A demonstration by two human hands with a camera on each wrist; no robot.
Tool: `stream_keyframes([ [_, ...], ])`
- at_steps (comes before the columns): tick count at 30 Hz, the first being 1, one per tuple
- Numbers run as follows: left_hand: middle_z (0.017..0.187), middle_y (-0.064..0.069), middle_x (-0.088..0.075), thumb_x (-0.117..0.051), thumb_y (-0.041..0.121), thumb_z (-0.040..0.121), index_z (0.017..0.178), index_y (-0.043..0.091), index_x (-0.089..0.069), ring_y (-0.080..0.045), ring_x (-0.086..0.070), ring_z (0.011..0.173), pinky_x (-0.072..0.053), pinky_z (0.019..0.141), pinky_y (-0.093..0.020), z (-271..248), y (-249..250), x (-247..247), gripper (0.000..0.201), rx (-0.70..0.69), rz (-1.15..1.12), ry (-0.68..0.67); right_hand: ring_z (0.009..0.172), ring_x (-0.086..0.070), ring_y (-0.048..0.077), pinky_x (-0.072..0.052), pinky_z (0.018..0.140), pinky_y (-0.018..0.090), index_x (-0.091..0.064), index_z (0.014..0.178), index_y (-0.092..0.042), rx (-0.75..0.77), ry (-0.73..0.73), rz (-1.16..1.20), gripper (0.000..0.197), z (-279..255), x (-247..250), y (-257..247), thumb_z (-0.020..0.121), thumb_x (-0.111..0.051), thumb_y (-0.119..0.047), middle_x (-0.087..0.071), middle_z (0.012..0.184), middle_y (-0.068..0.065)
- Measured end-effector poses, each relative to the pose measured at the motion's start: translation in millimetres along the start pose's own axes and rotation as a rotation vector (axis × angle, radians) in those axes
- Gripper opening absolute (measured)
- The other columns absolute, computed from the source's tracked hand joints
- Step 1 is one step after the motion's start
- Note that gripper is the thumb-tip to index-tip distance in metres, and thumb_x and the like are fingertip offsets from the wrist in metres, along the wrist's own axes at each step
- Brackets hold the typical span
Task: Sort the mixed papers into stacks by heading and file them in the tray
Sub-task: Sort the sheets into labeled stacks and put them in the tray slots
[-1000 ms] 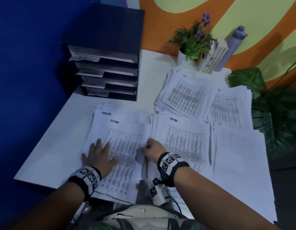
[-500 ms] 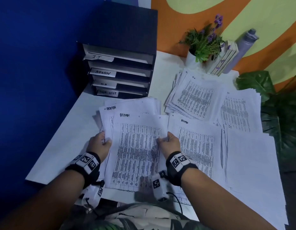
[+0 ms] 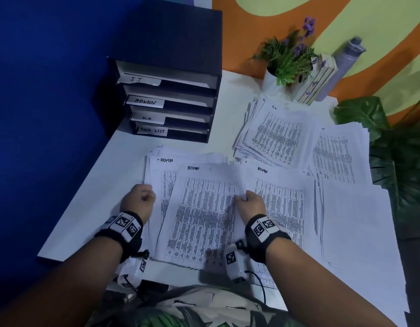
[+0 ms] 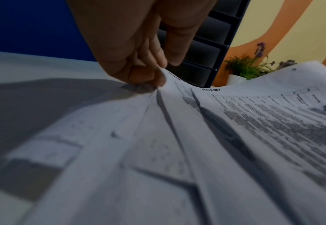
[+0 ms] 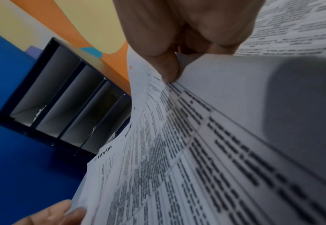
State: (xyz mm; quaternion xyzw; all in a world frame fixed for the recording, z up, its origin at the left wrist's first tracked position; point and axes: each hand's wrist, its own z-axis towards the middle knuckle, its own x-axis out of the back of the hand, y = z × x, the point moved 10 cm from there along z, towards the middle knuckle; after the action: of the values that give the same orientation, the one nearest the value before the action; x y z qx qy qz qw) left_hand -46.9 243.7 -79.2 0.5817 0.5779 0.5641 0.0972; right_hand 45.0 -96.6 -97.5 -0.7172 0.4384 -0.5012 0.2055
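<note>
Both hands pinch the ADMIN stack [image 3: 199, 208] at the desk's near-left edge, left hand [image 3: 138, 202] & right hand [image 3: 251, 204] on opposite long sides, long axis pointing toward the tray [image 3: 171, 100] at back-left, nearer the left hand.

Ahead of the left grip [image 3: 138, 201] lies bare table [image 3: 124, 161] up to the tray [image 3: 171, 107], whose labelled slots face it. Beyond the right grip [image 3: 251, 201], paper stacks [image 3: 277, 135] cover the table up to the potted plant [image 3: 286, 60].

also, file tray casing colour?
Black casing on the file tray, with pale shelves; clearest in the head view.
</note>
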Motion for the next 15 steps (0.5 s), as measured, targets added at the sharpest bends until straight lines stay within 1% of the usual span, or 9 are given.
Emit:
stream_keyframes([
  [1,0.108,-0.003,-0.066,-0.057,0.017,0.094,0.120,0.013,-0.059,-0.020,-0.060,0.098,-0.041,0.087,-0.024,-1,0,-5,0.027,-0.001,0.006,-0.016,0.061,-0.049,0.012,-0.036,0.051,0.017,-0.057,0.092,-0.016,-0.005,0.000,-0.006,0.005,1,2,2,0.093,-0.058,-0.020,-0.054,0.071,-0.003],
  [3,0.106,-0.005,-0.065,-0.060,0.011,0.091,0.130,0.011,-0.053,-0.023,-0.061,0.105,-0.039,0.087,-0.023,-5,2,-15,0.039,-0.018,-0.003,-0.052,0.056,-0.046,0.010,-0.035,0.051,0.019,-0.055,0.079,-0.015,0.007,-0.012,-0.004,0.015,-2,1,1,0.093,-0.059,-0.018,-0.050,0.064,-0.005],
  [5,0.113,-0.009,-0.061,-0.064,0.007,0.088,0.139,0.011,-0.044,-0.027,-0.058,0.112,-0.042,0.091,-0.028,-7,1,-21,0.054,-0.018,0.000,-0.055,0.061,-0.049,0.014,-0.039,0.060,0.022,-0.053,0.072,-0.016,0.022,-0.051,-0.003,0.021,-7,-5,0,0.092,-0.059,-0.016,-0.052,0.065,-0.002],
  [7,0.133,-0.014,-0.049,-0.066,0.013,0.088,0.143,0.014,-0.039,-0.030,-0.048,0.124,-0.040,0.102,-0.035,-8,1,-21,0.062,-0.012,0.184,-0.017,0.067,-0.051,0.017,-0.041,0.064,0.025,-0.055,0.075,-0.015,0.025,-0.074,-0.024,0.018,-10,-9,0,0.092,-0.060,-0.016,-0.055,0.071,0.002],
  [9,0.142,-0.016,-0.040,-0.068,0.019,0.086,0.145,0.017,-0.037,-0.032,-0.039,0.131,-0.035,0.108,-0.037,-8,0,-18,0.067,0.006,0.404,-0.001,0.061,-0.049,0.018,-0.039,0.059,0.024,-0.053,0.068,-0.016,0.048,-0.082,-0.057,0.025,-12,-6,-3,0.092,-0.059,-0.013,-0.053,0.064,0.002],
  [10,0.143,-0.016,-0.039,-0.069,0.022,0.085,0.146,0.017,-0.035,-0.033,-0.038,0.131,-0.034,0.108,-0.037,-8,-1,-17,0.070,0.017,0.458,-0.002,0.058,-0.048,0.017,-0.039,0.057,0.025,-0.052,0.065,-0.018,0.056,-0.076,-0.081,0.028,-13,-3,-4,0.091,-0.059,-0.011,-0.052,0.061,0.001],
  [12,0.139,-0.016,-0.044,-0.073,0.027,0.081,0.145,0.017,-0.035,-0.034,-0.041,0.128,-0.038,0.105,-0.039,-4,-9,-17,0.075,0.034,0.494,-0.008,0.058,-0.050,0.017,-0.042,0.056,0.025,-0.055,0.069,-0.019,0.062,-0.080,-0.117,0.024,-12,4,-3,0.091,-0.058,-0.009,-0.054,0.062,0.002],
  [14,0.130,-0.015,-0.054,-0.077,0.027,0.076,0.140,0.013,-0.040,-0.034,-0.051,0.119,-0.044,0.100,-0.040,-1,-11,-17,0.075,0.007,0.464,-0.022,0.055,-0.048,0.013,-0.039,0.049,0.019,-0.056,0.073,-0.019,0.053,-0.072,-0.164,0.022,-12,11,-4,0.092,-0.055,-0.008,-0.053,0.063,-0.001],
  [15,0.126,-0.014,-0.058,-0.078,0.023,0.076,0.137,0.011,-0.043,-0.033,-0.056,0.114,-0.046,0.098,-0.039,1,-11,-16,0.072,0.002,0.417,-0.027,0.054,-0.046,0.010,-0.036,0.045,0.016,-0.055,0.074,-0.020,0.047,-0.069,-0.172,0.022,-11,14,-2,0.093,-0.053,-0.008,-0.051,0.063,-0.004],
])
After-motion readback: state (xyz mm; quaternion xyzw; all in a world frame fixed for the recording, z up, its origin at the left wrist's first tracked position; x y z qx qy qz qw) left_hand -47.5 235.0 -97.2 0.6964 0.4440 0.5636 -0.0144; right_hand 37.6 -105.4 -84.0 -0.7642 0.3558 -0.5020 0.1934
